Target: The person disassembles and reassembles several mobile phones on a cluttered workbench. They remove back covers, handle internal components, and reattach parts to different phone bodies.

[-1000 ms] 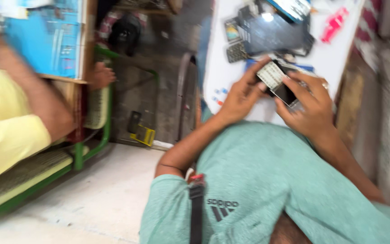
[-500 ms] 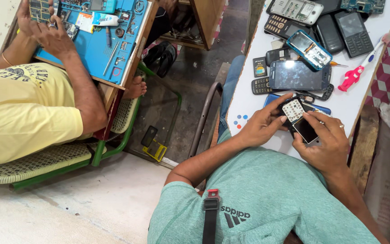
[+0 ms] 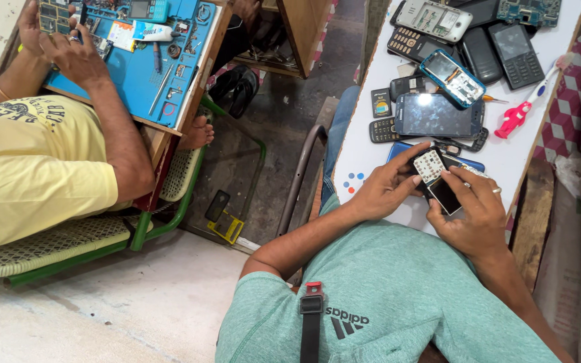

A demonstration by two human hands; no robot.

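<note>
Holding a small keypad phone (image 3: 438, 180) in both hands over the near edge of the white table (image 3: 371, 154). Its long axis runs diagonal, pale keypad end toward upper left, dark screen end toward lower right. Left hand (image 3: 388, 188) is closed round the keypad end, fingers curled over it. Right hand (image 3: 472, 212) grips the screen end, thumb on top. Phone's underside and edges are hidden by fingers. A heap of other phones (image 3: 452, 67) lies farther back on the table.
</note>
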